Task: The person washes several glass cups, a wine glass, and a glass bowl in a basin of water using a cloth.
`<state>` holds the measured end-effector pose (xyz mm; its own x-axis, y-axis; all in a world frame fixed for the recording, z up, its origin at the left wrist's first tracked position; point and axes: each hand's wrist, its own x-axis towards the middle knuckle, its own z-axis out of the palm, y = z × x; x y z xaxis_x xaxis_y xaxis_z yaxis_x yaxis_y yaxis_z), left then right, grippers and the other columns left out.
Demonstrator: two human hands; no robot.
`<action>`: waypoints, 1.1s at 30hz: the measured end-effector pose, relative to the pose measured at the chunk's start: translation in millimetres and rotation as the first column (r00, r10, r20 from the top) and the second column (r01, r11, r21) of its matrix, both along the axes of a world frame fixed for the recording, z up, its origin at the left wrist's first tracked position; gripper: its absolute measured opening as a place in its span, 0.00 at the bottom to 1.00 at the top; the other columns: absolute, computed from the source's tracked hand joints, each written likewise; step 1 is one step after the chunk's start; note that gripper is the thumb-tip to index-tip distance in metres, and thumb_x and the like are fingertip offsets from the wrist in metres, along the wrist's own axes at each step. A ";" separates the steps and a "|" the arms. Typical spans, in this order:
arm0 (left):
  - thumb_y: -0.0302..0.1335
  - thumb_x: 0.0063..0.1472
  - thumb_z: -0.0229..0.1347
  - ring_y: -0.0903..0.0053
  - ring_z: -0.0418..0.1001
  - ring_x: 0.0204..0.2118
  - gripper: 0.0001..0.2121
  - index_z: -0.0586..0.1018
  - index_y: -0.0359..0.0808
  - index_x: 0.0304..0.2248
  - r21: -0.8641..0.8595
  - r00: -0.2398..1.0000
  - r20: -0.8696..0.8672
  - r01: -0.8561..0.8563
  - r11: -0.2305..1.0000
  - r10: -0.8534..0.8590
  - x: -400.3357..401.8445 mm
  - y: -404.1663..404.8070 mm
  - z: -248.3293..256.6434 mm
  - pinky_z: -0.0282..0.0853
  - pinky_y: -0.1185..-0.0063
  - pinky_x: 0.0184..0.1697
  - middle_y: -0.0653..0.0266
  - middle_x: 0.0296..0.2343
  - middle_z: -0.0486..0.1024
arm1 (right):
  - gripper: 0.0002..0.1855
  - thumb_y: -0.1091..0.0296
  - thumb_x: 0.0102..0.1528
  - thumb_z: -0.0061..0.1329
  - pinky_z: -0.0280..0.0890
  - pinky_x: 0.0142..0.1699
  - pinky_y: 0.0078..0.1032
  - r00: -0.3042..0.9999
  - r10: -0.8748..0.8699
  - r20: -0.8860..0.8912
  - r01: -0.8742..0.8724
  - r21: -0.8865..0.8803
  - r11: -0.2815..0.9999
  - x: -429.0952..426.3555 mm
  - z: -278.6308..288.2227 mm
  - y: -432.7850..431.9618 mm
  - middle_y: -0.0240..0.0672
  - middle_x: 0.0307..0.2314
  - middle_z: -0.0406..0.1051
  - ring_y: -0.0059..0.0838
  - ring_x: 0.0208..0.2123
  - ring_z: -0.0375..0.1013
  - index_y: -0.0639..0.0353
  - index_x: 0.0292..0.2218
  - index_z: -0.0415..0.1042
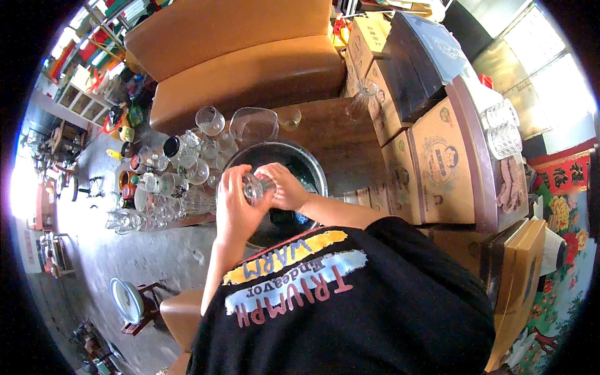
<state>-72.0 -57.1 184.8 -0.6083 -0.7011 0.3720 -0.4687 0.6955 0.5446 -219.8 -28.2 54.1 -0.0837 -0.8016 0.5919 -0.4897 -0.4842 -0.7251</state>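
Note:
A small clear glass (pixel 253 189) is held between my two hands, above a round black basin (pixel 320 174) on the dark wooden table. My left hand (pixel 233 197) grips it from the left side. From the right, my right hand (pixel 284 187) closes around its other end, and the fingers hide part of it. Inside the basin are dark contents and a bluish patterned item (pixel 300 218), too unclear to name. Just left of the basin stand clear glasses, among them a round-bowled glass (pixel 193 169).
Beyond the basin sit a clear plastic container (pixel 253 123) and a glass (pixel 289 119). Glasses and jars (pixel 154 159) crowd the table's left end. A fluted glass vase (pixel 363 96) stands near stacked cardboard boxes (pixel 440 164) on the right. A brown sofa (pixel 248 70) lies behind.

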 end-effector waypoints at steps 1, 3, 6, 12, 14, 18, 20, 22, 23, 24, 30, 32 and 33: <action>0.27 0.43 0.64 0.64 0.68 0.37 0.26 0.69 0.33 0.43 -0.046 0.999 -0.044 0.013 0.999 -0.015 -4.3 8.0 12.9 0.67 0.73 0.39 0.55 0.38 0.68 | 0.35 0.55 0.36 0.64 0.61 0.47 0.38 0.999 0.015 0.033 -0.015 -0.018 1.000 -1.3 0.9 0.9 0.38 0.37 0.71 0.42 0.42 0.68 0.57 0.44 0.64; 0.26 0.43 0.63 0.64 0.68 0.37 0.24 0.70 0.34 0.41 -0.071 1.000 -0.015 0.023 0.997 -0.024 -7.3 14.5 23.1 0.67 0.73 0.39 0.55 0.37 0.68 | 0.34 0.54 0.39 0.63 0.63 0.46 0.38 1.000 -0.009 0.000 0.009 -0.080 0.997 -2.5 6.2 2.1 0.40 0.37 0.70 0.44 0.40 0.69 0.59 0.44 0.64; 0.24 0.41 0.61 0.65 0.69 0.34 0.22 0.71 0.34 0.39 0.038 0.996 -0.030 -0.080 0.996 0.081 -7.6 2.3 -0.8 0.67 0.73 0.38 0.57 0.34 0.69 | 0.32 0.57 0.42 0.62 0.64 0.44 0.37 0.998 0.058 -0.008 -0.059 -0.025 0.998 1.7 -12.9 -10.4 0.42 0.34 0.70 0.46 0.38 0.70 0.60 0.44 0.64; 0.25 0.41 0.62 0.61 0.70 0.37 0.20 0.71 0.34 0.36 0.032 0.989 -0.050 -0.138 0.990 0.140 -13.6 9.8 9.0 0.67 0.71 0.42 0.57 0.34 0.71 | 0.30 0.62 0.41 0.60 0.62 0.48 0.36 0.993 -0.011 -0.117 0.009 -0.021 1.000 2.7 23.0 0.1 0.42 0.38 0.69 0.46 0.41 0.69 0.58 0.44 0.64; 0.26 0.41 0.63 0.62 0.70 0.38 0.21 0.72 0.34 0.38 -0.039 0.993 -0.036 -0.115 0.993 0.113 -14.9 9.5 10.1 0.67 0.72 0.42 0.56 0.35 0.70 | 0.30 0.63 0.41 0.58 0.59 0.52 0.36 0.989 -0.010 -0.150 0.015 0.030 0.999 2.7 45.5 6.9 0.42 0.42 0.67 0.46 0.46 0.65 0.58 0.46 0.64; 0.25 0.44 0.63 0.69 0.69 0.39 0.27 0.70 0.33 0.45 -0.006 0.997 -0.031 -0.073 0.997 0.073 -21.5 13.2 13.5 0.68 0.75 0.42 0.58 0.40 0.69 | 0.29 0.66 0.42 0.58 0.59 0.53 0.38 0.988 -0.075 -0.132 0.080 0.033 0.996 -0.3 42.9 12.6 0.41 0.42 0.68 0.45 0.46 0.65 0.60 0.46 0.65; 0.27 0.47 0.63 0.68 0.69 0.43 0.29 0.67 0.33 0.49 0.156 0.960 -0.281 0.035 0.987 0.010 -23.5 15.9 7.2 0.67 0.74 0.43 0.57 0.45 0.67 | 0.30 0.66 0.41 0.60 0.59 0.53 0.37 0.993 -0.077 -0.094 0.078 0.012 0.997 -14.1 40.3 12.8 0.41 0.42 0.68 0.45 0.45 0.65 0.60 0.45 0.65; 0.28 0.52 0.62 0.67 0.66 0.49 0.31 0.63 0.34 0.54 0.150 0.963 -0.265 0.088 0.985 -0.046 -21.0 10.5 3.1 0.67 0.73 0.45 0.57 0.51 0.62 | 0.30 0.65 0.41 0.63 0.60 0.52 0.36 0.984 -0.174 -0.038 0.174 -0.008 0.985 -36.3 36.7 17.4 0.41 0.40 0.70 0.44 0.45 0.66 0.59 0.45 0.65; 0.28 0.52 0.62 0.68 0.66 0.49 0.30 0.64 0.35 0.53 0.127 0.976 -0.216 0.059 0.990 -0.030 -20.9 6.5 -2.8 0.67 0.73 0.45 0.58 0.50 0.63 | 0.30 0.64 0.42 0.63 0.62 0.50 0.34 0.976 -0.196 0.095 0.196 0.013 0.981 -54.3 25.9 19.2 0.40 0.38 0.70 0.41 0.44 0.68 0.58 0.45 0.65; 0.29 0.51 0.62 0.65 0.66 0.49 0.30 0.65 0.33 0.52 0.168 0.982 -0.186 0.016 0.986 0.016 -16.2 5.4 -8.7 0.66 0.72 0.46 0.56 0.49 0.64 | 0.30 0.63 0.44 0.64 0.63 0.48 0.31 0.950 -0.201 0.240 0.202 0.021 0.979 -68.1 18.5 19.8 0.39 0.37 0.70 0.38 0.43 0.69 0.58 0.45 0.65; 0.37 0.54 0.59 0.56 0.63 0.52 0.31 0.64 0.30 0.52 0.275 0.986 0.163 -0.062 0.959 0.017 15.5 -1.7 -114.3 0.59 0.67 0.55 0.48 0.47 0.67 | 0.29 0.65 0.46 0.63 0.67 0.40 0.29 0.797 -0.578 0.175 0.550 0.186 0.814 -201.3 -7.1 32.8 0.39 0.32 0.72 0.31 0.34 0.72 0.62 0.46 0.63; 0.39 0.54 0.59 0.55 0.61 0.54 0.33 0.62 0.29 0.54 0.333 0.958 0.288 -0.104 0.937 0.003 25.9 1.4 -143.5 0.57 0.67 0.57 0.47 0.50 0.65 | 0.29 0.62 0.45 0.63 0.66 0.41 0.32 0.693 -0.719 -0.051 0.715 0.179 0.676 -233.2 -23.8 34.9 0.42 0.33 0.72 0.36 0.35 0.73 0.64 0.44 0.65; 0.40 0.54 0.59 0.55 0.60 0.56 0.35 0.61 0.29 0.55 0.355 0.939 0.342 -0.109 0.929 -0.020 26.0 2.8 -152.5 0.56 0.67 0.58 0.47 0.52 0.63 | 0.27 0.60 0.45 0.63 0.66 0.39 0.26 0.682 -0.731 -0.022 0.726 0.139 0.674 -256.8 -48.5 35.2 0.37 0.33 0.72 0.28 0.34 0.72 0.65 0.41 0.67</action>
